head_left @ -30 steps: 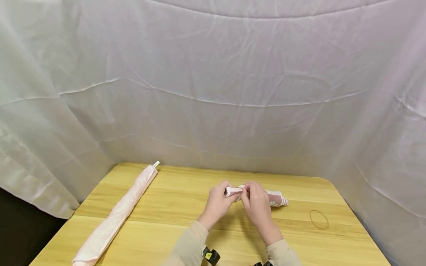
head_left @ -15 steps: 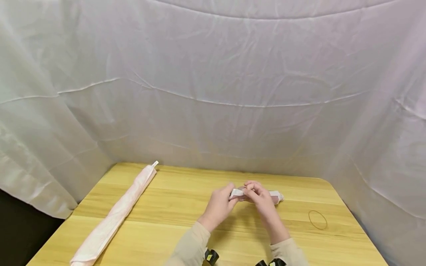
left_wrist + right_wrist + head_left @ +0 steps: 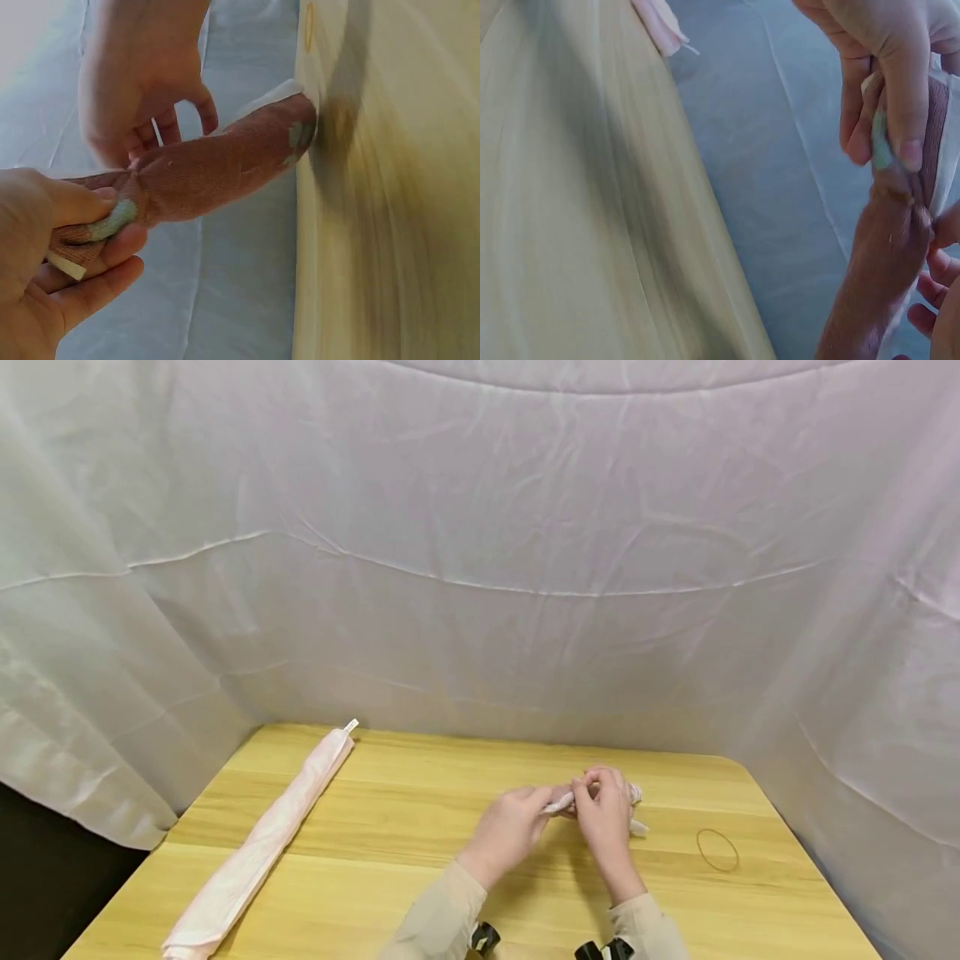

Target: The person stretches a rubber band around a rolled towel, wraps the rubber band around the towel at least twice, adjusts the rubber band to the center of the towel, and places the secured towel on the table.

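Note:
A rolled dusky-pink towel [image 3: 214, 172] with white edging and pale patches is held between both hands, its far end at the table surface. My left hand [image 3: 504, 831] pinches its near end, thumb on top and fingers beneath. The towel is drawn in narrow at one spot, where a thin tan band [image 3: 892, 193] seems to cross it. At that gather, my right hand [image 3: 606, 818] pinches with thumb and fingertips. Whether it grips cloth or band there is hard to make out. In the head view the hands cover most of the towel.
A long pink rolled cloth [image 3: 262, 847] with a white tab lies along the left of the wooden table [image 3: 405, 827]. To the right of the hands lies a loose rubber band [image 3: 717, 850]. A pale curtain [image 3: 480, 635] hangs behind the table.
Both hands have shifted slightly right along with the towel. The left-hand end of the towel now looks bunched and twisted; earlier it lay straighter. The right fingers lifted briefly, then came back down.

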`<action>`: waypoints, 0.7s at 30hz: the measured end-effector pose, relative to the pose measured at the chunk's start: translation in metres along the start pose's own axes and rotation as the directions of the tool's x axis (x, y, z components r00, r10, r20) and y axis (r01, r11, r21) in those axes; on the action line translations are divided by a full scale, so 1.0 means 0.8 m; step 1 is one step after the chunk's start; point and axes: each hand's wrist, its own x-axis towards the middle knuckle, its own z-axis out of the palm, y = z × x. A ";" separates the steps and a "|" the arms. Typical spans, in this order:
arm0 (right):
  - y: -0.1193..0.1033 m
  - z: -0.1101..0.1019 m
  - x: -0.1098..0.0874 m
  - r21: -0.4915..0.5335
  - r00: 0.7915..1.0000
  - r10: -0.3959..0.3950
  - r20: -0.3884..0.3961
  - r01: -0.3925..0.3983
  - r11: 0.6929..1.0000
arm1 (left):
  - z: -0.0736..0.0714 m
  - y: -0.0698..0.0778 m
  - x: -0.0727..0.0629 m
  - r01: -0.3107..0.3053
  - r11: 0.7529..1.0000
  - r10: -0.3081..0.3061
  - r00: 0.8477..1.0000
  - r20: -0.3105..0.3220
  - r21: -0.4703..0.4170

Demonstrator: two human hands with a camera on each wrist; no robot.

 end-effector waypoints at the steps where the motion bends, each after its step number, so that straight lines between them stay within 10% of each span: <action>1: -0.001 0.000 0.000 -0.013 1.000 0.003 0.008 -0.003 1.000 | -0.001 -0.003 0.000 0.025 1.000 -0.025 0.999 -0.024 -0.011; 9: -0.006 -0.003 0.000 -0.018 0.997 0.024 0.071 -0.023 1.000 | -0.012 -0.017 0.005 0.236 0.950 -0.271 0.947 -0.169 -0.203; 15: -0.003 0.001 0.001 0.103 0.966 -0.139 0.218 0.119 0.988 | -0.019 -0.023 0.007 0.431 0.815 -0.502 0.859 -0.100 -0.388; 21: 0.005 -0.006 0.005 0.381 0.868 -0.085 0.490 -0.126 0.916 | -0.022 -0.030 0.010 0.499 0.673 -0.574 0.818 0.040 -0.546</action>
